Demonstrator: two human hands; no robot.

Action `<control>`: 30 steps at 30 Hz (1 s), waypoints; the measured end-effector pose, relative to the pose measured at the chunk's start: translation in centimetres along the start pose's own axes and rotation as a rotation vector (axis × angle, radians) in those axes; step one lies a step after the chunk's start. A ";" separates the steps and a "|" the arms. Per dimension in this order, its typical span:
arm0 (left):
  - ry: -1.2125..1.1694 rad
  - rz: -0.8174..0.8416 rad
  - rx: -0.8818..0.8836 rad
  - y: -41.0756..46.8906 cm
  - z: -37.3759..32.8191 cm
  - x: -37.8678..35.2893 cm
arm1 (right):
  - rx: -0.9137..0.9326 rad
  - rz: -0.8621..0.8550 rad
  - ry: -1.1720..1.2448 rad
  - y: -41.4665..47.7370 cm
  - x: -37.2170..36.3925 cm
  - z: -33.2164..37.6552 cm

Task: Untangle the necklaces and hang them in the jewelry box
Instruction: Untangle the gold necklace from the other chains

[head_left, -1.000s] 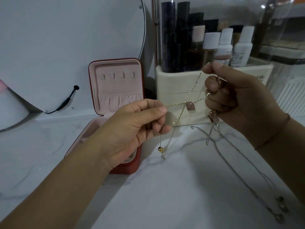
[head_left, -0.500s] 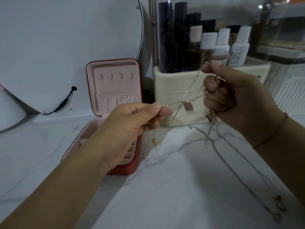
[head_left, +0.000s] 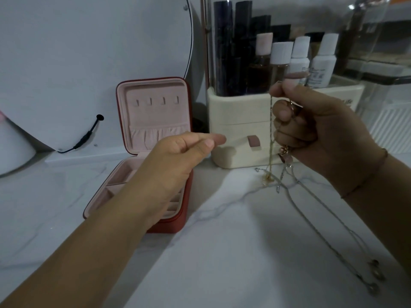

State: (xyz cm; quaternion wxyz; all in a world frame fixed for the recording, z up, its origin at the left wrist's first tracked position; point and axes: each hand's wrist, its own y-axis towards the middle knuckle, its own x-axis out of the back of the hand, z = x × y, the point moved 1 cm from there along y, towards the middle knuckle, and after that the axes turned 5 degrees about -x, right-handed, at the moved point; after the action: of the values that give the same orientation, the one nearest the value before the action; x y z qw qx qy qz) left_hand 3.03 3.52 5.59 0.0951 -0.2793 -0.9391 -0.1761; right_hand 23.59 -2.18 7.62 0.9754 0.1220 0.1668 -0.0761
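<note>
My left hand [head_left: 178, 156] hovers loose, empty; my right hand [head_left: 315, 134] grips the gold chain [head_left: 270, 138], dangling straight. Jewelry box [head_left: 153, 121] hooks [head_left: 156, 101] bare: nothing hung yet.

The only lettering that can be made out is "Life", in dark slanted script on the front of the cream organiser [head_left: 235, 112], near its upper right corner. The organiser stands at the back edge of the worktop [head_left: 222, 252], and the right hand [head_left: 322, 130] covers whatever may come before the word. The rightmost white bottle [head_left: 322, 61] in the organiser and the second white bottle [head_left: 300, 61] just left of it carry labels with lines of small dark print, too small and blurred to read.
</note>
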 end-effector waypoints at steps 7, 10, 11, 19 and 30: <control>-0.145 0.081 0.068 0.2 1.5 -2.0 | 0.036 0.260 -0.140 -0.7 -0.7 -0.2; -0.206 0.143 0.075 0.1 1.7 -2.9 | 0.043 0.335 -0.186 -1.0 -1.3 -0.5; -0.218 0.157 0.074 0.0 1.7 -3.1 | 0.039 0.353 -0.189 -1.1 -1.5 -0.6; -0.285 0.127 0.053 0.1 2.0 -3.4 | 0.023 0.422 -0.166 -1.4 -1.8 -0.6; -0.230 0.101 0.013 0.0 1.8 -3.8 | 0.028 0.466 -0.169 -1.5 -1.8 -0.6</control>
State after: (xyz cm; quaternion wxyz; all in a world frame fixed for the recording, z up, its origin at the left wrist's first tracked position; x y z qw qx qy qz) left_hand 6.02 2.30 2.89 -0.0028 -0.3441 -0.9297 -0.1316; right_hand 21.47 -3.24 7.34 0.9754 0.1637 0.0510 0.1385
